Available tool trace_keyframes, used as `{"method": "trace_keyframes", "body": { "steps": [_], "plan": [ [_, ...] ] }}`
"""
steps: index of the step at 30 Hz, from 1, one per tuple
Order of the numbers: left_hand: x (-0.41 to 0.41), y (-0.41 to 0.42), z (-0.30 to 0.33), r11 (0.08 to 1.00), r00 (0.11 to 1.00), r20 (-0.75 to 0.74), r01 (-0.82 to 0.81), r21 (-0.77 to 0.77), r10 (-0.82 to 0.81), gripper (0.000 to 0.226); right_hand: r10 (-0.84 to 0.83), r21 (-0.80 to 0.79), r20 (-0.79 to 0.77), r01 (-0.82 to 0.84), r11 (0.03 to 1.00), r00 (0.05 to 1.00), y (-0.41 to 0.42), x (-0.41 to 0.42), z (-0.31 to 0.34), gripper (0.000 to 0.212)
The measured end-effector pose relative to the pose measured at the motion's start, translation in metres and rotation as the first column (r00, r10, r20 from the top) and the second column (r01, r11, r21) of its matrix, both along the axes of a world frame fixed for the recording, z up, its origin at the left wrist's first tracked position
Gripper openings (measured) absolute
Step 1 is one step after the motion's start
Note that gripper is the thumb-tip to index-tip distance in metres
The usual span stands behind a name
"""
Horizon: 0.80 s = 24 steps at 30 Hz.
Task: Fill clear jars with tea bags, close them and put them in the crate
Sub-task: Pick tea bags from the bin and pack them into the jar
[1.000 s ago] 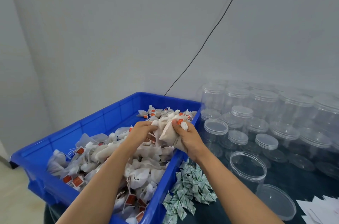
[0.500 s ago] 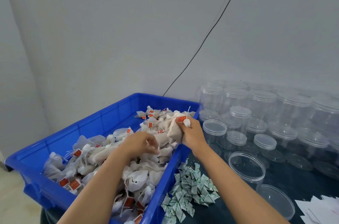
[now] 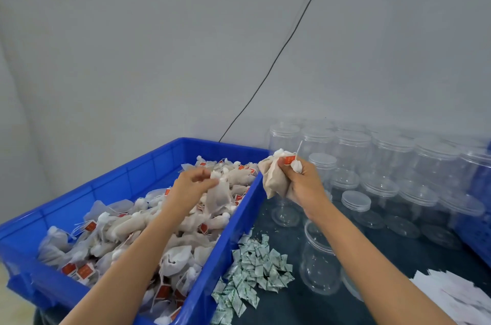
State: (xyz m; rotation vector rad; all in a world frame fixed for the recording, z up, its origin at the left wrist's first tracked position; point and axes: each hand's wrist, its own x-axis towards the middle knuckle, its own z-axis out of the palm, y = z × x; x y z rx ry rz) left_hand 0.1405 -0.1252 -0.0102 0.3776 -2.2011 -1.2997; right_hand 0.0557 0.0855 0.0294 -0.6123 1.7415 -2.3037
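Note:
A blue crate on the left is heaped with white tea bags carrying orange tags. My left hand is over the pile and pinches one tea bag that hangs from its fingers. My right hand grips a bunch of tea bags just right of the crate's rim, above the dark table. An open clear jar stands below my right forearm. Many lidded clear jars fill the back right.
A heap of small green-and-white sachets lies beside the crate. White paper slips lie at the lower right. Part of another blue crate shows at the right edge. A black cable runs down the wall.
My right hand has carried its bunch of tea bags out of the crate to the right, over the table. My left hand has lifted one tea bag from the pile.

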Motion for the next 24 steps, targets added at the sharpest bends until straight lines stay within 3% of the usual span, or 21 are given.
{"method": "trace_keyframes", "body": {
  "steps": [3, 5, 10, 14, 18, 22, 24],
  "plan": [
    [-0.008, 0.029, 0.024, 0.979, 0.995, -0.085, 0.069, 0.193, -0.053, 0.006, -0.012, -0.007, -0.066, 0.011, 1.000, 0.998, 0.027, -0.005, 0.004, 0.017],
    [-0.018, 0.050, 0.035, 0.966, 0.993, -0.085, 0.104, 0.237, -0.086, 0.009, -0.068, 0.037, -0.165, 0.075, 0.996, 0.984, 0.047, -0.008, 0.006, 0.018],
    [-0.044, 0.102, 0.045, 0.964, 0.985, -0.064, 0.169, 0.205, -0.159, 0.013, -0.155, 0.114, -0.189, 0.178, 0.977, 0.970, 0.086, -0.016, 0.002, 0.016],
    [-0.061, 0.136, 0.031, 0.955, 0.978, -0.016, 0.206, 0.213, -0.207, 0.018, -0.155, 0.040, -0.142, 0.162, 0.986, 0.978, 0.108, -0.017, -0.006, 0.017],
    [-0.079, 0.156, 0.016, 0.961, 0.984, 0.028, 0.165, 0.223, -0.176, 0.006, -0.169, 0.012, -0.081, 0.171, 0.985, 0.982, 0.125, -0.021, -0.015, 0.010],
    [-0.084, 0.169, 0.003, 0.982, 0.989, 0.010, 0.146, 0.119, -0.148, 0.011, -0.200, 0.004, -0.084, 0.201, 0.980, 0.976, 0.137, -0.026, -0.028, 0.009],
    [-0.081, 0.172, -0.004, 0.983, 0.984, 0.004, 0.179, 0.038, -0.179, 0.016, -0.208, 0.014, -0.087, 0.210, 0.978, 0.974, 0.141, -0.029, -0.034, 0.018]
  ]
}}
